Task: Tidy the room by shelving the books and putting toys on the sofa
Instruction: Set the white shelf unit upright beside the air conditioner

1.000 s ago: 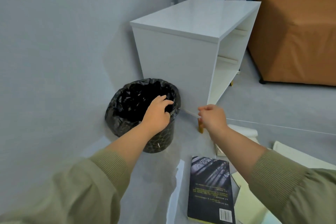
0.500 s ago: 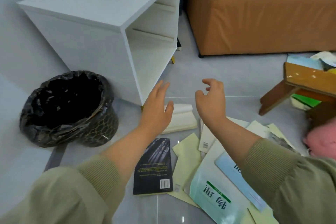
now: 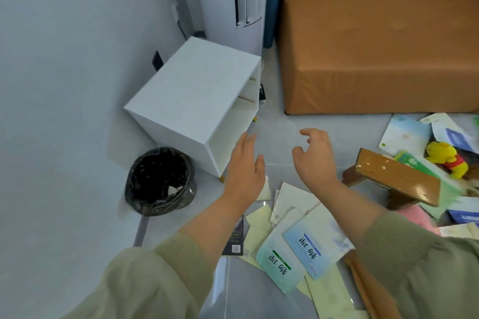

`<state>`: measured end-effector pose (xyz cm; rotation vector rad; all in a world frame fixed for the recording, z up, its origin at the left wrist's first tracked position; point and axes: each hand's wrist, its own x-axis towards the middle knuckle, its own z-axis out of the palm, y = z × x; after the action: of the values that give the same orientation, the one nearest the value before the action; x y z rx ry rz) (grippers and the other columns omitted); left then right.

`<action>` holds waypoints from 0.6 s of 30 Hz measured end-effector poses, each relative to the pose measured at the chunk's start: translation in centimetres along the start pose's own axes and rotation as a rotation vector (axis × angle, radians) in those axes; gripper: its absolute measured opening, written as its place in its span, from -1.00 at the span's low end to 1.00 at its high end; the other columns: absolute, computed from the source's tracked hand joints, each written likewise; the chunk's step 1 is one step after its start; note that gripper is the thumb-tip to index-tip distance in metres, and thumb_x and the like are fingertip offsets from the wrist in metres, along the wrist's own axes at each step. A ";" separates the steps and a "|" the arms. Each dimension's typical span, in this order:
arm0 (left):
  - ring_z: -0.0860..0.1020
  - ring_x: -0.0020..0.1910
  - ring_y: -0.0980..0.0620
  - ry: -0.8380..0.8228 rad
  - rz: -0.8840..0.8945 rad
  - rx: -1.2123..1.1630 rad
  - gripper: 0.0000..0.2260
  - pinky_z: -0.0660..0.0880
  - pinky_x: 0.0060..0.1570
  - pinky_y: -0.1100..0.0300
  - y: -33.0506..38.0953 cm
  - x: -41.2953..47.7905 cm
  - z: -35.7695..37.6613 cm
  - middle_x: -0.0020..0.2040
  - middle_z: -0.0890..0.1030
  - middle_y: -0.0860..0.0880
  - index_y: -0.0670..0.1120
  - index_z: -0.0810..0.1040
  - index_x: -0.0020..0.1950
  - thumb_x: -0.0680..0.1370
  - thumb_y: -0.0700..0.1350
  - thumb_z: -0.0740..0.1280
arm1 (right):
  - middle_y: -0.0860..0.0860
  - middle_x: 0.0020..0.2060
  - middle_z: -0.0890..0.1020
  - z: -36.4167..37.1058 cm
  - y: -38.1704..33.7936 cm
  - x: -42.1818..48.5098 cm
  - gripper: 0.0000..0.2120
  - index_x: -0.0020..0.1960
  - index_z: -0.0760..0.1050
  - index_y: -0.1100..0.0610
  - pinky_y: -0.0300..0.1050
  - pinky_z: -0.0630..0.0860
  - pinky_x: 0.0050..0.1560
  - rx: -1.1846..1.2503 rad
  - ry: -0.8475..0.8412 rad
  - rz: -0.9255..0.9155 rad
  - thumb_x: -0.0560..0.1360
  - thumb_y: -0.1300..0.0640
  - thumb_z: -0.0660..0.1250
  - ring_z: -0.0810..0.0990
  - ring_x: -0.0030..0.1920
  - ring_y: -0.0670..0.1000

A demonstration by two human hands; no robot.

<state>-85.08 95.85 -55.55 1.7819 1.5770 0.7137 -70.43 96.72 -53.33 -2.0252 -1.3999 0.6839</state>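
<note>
Several books lie scattered on the floor: a blue-covered one [image 3: 308, 246], a green-titled one [image 3: 277, 267], a dark one [image 3: 236, 238] partly under my left forearm, and pale yellow ones [image 3: 259, 225]. A white shelf unit [image 3: 191, 101] stands against the wall, its open side facing right. A yellow bear toy [image 3: 445, 158] lies at the right among more books. The orange sofa [image 3: 375, 54] is at the back right. My left hand [image 3: 243, 171] hovers with straight fingers, holding nothing. My right hand [image 3: 313, 158] hovers beside it, fingers loosely curled and empty.
A black-lined waste bin [image 3: 160, 181] sits left of the shelf unit by the wall. A brown wooden stool [image 3: 394, 181] stands at the right over some books. A white standing air conditioner [image 3: 233, 2] is behind the shelf unit.
The view has risen and pulled back from the bin. My left hand left the bin's rim and both hands now hover empty over the books; the toy and more floor came into view.
</note>
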 end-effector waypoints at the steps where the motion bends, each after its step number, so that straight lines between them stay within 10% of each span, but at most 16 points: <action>1: 0.09 0.51 -0.02 -0.001 -0.028 0.000 -0.56 0.03 0.42 0.24 2.3 0.0 -1.7 0.53 0.11 -0.10 -0.12 0.15 0.51 0.63 -0.17 0.12 | 0.11 0.30 0.38 -1.8 -2.0 -0.3 -0.61 0.34 0.37 0.20 -0.19 0.31 0.18 -0.022 -0.028 0.005 0.51 0.28 0.24 0.39 0.29 0.08; 7: 0.32 0.42 -0.24 0.032 0.107 0.556 -0.44 0.33 0.24 -0.27 6.4 3.7 -10.6 0.44 0.34 -0.21 -0.12 0.28 0.44 0.46 -0.03 0.27 | 0.08 0.40 0.31 -5.6 -12.9 2.4 -0.51 0.41 0.27 0.17 -0.08 0.18 0.36 -0.305 -0.148 -0.256 0.52 0.09 0.26 0.26 0.39 0.07; 18: 0.20 0.47 -0.24 -0.015 0.042 0.737 -0.37 0.17 0.33 -0.29 0.4 18.8 -20.9 0.51 0.21 -0.17 -0.01 0.06 0.52 0.50 0.23 -0.06 | 0.02 0.54 0.04 -0.4 -22.0 14.5 -0.43 0.52 0.06 0.06 0.20 -0.04 0.48 -0.686 -0.218 -0.290 0.59 -0.13 0.06 0.02 0.53 0.07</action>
<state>-98.15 116.81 -42.11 2.3190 1.9486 0.1179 -79.80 116.59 -38.74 -2.1997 -2.2359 0.3209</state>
